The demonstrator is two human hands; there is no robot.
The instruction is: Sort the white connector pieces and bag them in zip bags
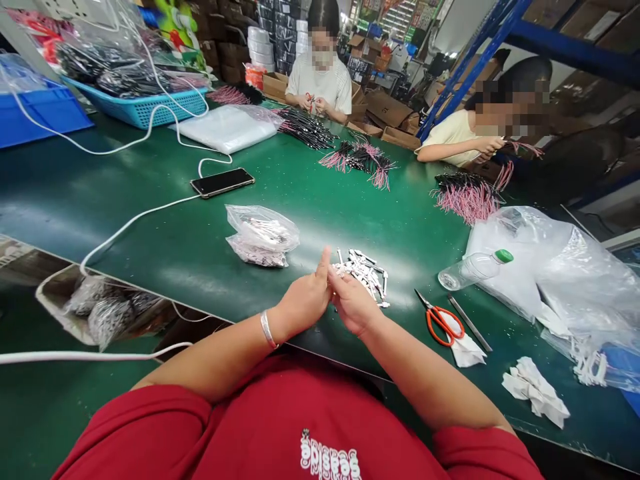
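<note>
My left hand [305, 297] and my right hand [353, 303] meet over the near edge of the green table [150, 220]. Both are closed in a pinch on a small white piece [339, 269] held between the fingertips; my left thumb sticks up. Just beyond my hands lies a loose pile of small white parts [365, 273]. A clear bag of similar parts [263, 235] sits to the left of the pile. A silver bracelet is on my left wrist.
Orange-handled scissors [440, 322], a metal rod and crumpled tissues [535, 390] lie at the right, by an empty bottle [473, 267] and large plastic bags. A phone [223, 181] on a white cable lies ahead. Two people work on pink-black wire bundles [465, 197] across the table.
</note>
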